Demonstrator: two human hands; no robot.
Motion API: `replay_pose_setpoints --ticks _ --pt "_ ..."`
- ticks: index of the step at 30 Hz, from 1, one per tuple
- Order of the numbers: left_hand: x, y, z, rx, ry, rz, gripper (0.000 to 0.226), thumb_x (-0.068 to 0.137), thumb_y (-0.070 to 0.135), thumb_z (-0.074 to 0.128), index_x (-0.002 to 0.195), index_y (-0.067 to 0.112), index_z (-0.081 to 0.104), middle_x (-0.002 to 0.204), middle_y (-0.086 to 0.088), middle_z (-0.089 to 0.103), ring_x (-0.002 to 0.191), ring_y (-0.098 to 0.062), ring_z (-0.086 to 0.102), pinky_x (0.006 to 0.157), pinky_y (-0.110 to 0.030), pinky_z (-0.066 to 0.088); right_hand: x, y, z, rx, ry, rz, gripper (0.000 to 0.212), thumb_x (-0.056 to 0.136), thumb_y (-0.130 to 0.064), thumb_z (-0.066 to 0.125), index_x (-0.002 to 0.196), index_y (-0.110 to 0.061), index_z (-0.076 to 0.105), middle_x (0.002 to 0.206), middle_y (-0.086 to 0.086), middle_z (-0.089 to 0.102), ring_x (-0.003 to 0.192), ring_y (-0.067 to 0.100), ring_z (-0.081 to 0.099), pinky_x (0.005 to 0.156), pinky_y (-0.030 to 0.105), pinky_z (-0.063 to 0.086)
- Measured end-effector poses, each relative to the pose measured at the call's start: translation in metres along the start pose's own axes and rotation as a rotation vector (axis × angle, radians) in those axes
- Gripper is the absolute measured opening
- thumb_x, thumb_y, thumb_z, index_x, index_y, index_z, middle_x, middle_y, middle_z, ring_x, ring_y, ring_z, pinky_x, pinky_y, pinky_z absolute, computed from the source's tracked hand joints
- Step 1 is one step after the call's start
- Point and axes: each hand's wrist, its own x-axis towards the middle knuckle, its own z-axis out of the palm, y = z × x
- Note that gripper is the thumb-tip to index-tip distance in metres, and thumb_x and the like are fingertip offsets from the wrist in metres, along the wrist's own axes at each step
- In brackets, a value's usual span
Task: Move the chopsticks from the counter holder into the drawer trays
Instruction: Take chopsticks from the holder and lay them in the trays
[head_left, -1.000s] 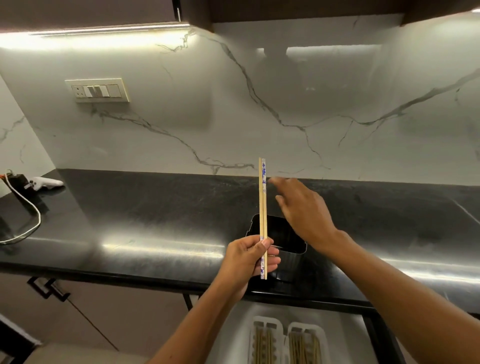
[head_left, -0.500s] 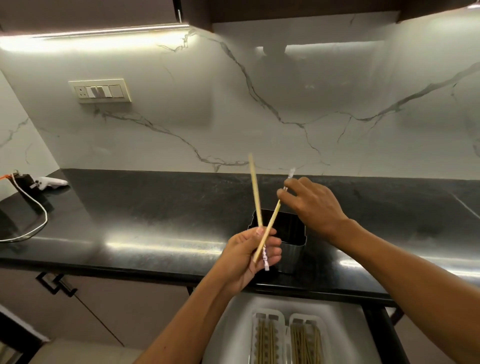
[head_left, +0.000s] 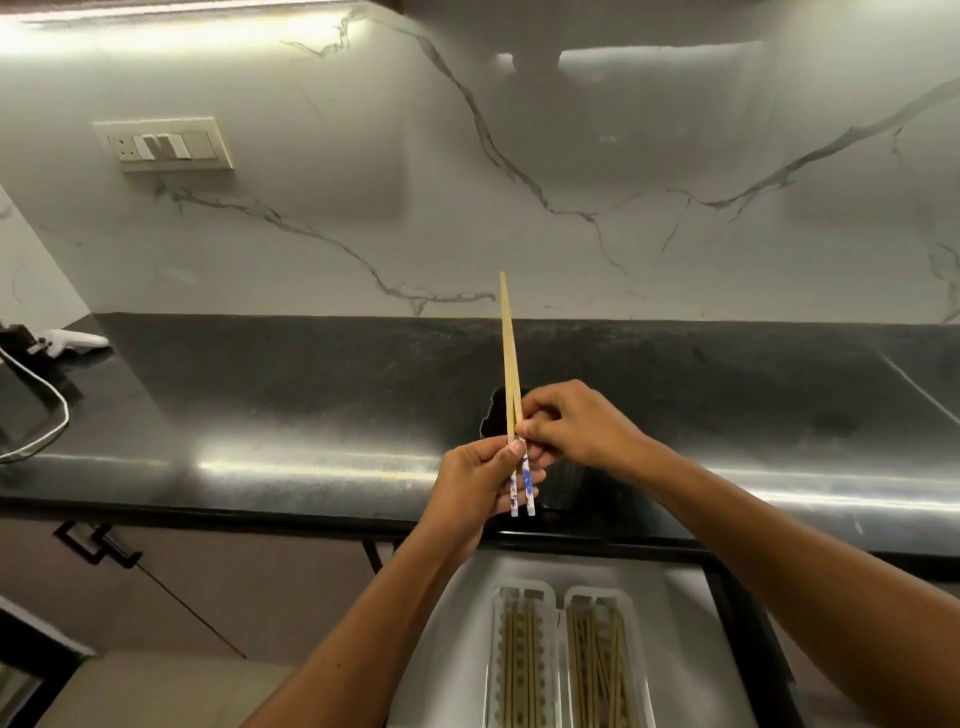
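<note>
Far left of frame: white cable (head_left: 36, 410) loops on the glossy black stone counter (head_left: 291, 395), well apart from the work.

Centre: left hand (head_left: 480, 480) grips the pair of pale bamboo chopsticks w/ blue-and-white patterned ends (head_left: 511, 374) low down, patterned ends poking out below the fist, tips pointing up twd the marble wall. Right hand (head_left: 574, 426), just beside, pinches the sticks above the left thumb; they splay slightly there.

Behind the hands: black square counter holder (head_left: 493, 410), mostly hidden; can't tell if more sticks are inside.

Bottom centre: two white plastic drawer trays (head_left: 558, 597) in the open drawer, both already holding sticks.

Risks: loose pinch → one stick slips, drops to the counter edge or past the trays. Long tips could snag the counter lip on the way down. Unaligned sticks may lie crossed in the tray.
</note>
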Motion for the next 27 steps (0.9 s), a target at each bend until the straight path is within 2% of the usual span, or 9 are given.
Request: replay_pose_setpoints --ticks 2,4,6,9,13,18,21,24,27 --pt "-0.003 -0.008 -0.002 0.001 -0.005 -0.027 0.026 0.096 0.019 0.054 0.11 0.003 0.068 0.101 -0.016 0.074 0.094 -0.025 0.072 0.083 -0.036 0.059 -0.004 0.004 0.006 0.04 -0.005 0.023 0.009 0.09 -0.014 0.062 0.093 -0.009 0.068 0.078 0.013 0.072 0.075 0.024 0.072 0.078 0.038 0.059" --pt "-0.008 -0.018 -0.005 0.041 -0.01 -0.041 0.023 0.096 0.018 0.054 0.108 0.005 0.069 0.097 -0.015 0.074 0.091 -0.025 0.072 0.082 -0.036 0.059 -0.01 0.008 0.014 0.135 -0.031 0.059 0.009 0.09 -0.012 0.062 0.094 -0.006 0.067 0.076 0.014 0.071 0.072 0.026 0.071 0.07 0.03 0.059" --pt "-0.013 -0.03 -0.009 0.11 -0.021 -0.04 0.02 0.096 0.017 0.054 0.105 0.007 0.069 0.091 -0.012 0.074 0.085 -0.021 0.073 0.077 -0.031 0.059 -0.017 0.011 0.022 0.252 -0.039 0.084 0.012 0.091 -0.011 0.06 0.101 -0.006 0.065 0.071 0.009 0.066 0.067 0.018 0.066 0.06 0.019 0.056" --pt "-0.016 -0.047 -0.012 0.218 0.005 -0.03 0.017 0.094 0.016 0.057 0.1 0.006 0.07 0.085 -0.009 0.073 0.079 -0.015 0.07 0.072 -0.025 0.056 -0.019 0.018 0.033 0.312 0.042 0.061 0.012 0.093 -0.013 0.058 0.102 -0.008 0.064 0.072 0.008 0.064 0.064 0.012 0.061 0.057 0.018 0.054" --pt "-0.004 -0.06 -0.015 0.47 0.097 0.066 0.02 0.092 0.022 0.061 0.083 0.008 0.072 0.078 -0.017 0.069 0.066 -0.016 0.059 0.068 -0.037 0.051 -0.019 0.027 0.041 0.141 0.173 0.015 0.011 0.092 -0.016 0.06 0.094 -0.007 0.067 0.073 0.002 0.067 0.063 0.006 0.064 0.061 0.019 0.055" --pt "0.015 -0.058 0.003 0.616 0.169 0.204 0.016 0.094 0.019 0.057 0.089 0.014 0.072 0.072 -0.008 0.067 0.055 -0.007 0.051 0.054 -0.025 0.046 -0.017 0.036 0.04 -0.048 0.284 -0.031 0.011 0.091 -0.017 0.062 0.091 -0.01 0.07 0.07 -0.004 0.065 0.062 0.006 0.064 0.059 0.007 0.049" --pt "0.03 -0.062 0.013 0.653 0.147 0.211 0.015 0.093 0.018 0.057 0.088 0.015 0.072 0.075 -0.01 0.068 0.06 -0.018 0.058 0.058 -0.033 0.052 -0.015 0.046 0.035 -0.084 0.334 0.019 0.011 0.091 -0.018 0.062 0.092 -0.011 0.071 0.073 -0.004 0.065 0.061 0.003 0.061 0.056 0.002 0.045" --pt "0.04 -0.068 0.017 0.683 0.139 0.208 0.014 0.093 0.018 0.058 0.092 0.017 0.072 0.079 -0.009 0.07 0.071 -0.026 0.065 0.066 -0.041 0.057 -0.012 0.055 0.032 -0.091 0.35 0.065 0.012 0.09 -0.019 0.064 0.091 -0.01 0.071 0.072 -0.004 0.065 0.059 0.002 0.061 0.055 0.004 0.046" --pt "0.048 -0.075 0.018 0.706 0.16 0.218 0.017 0.094 0.017 0.056 0.093 0.015 0.072 0.078 -0.004 0.07 0.065 -0.015 0.063 0.059 -0.024 0.052 -0.008 0.063 0.034 -0.081 0.356 0.074 0.011 0.09 -0.019 0.063 0.092 -0.01 0.07 0.071 -0.003 0.066 0.058 0.003 0.061 0.054 0.005 0.045"
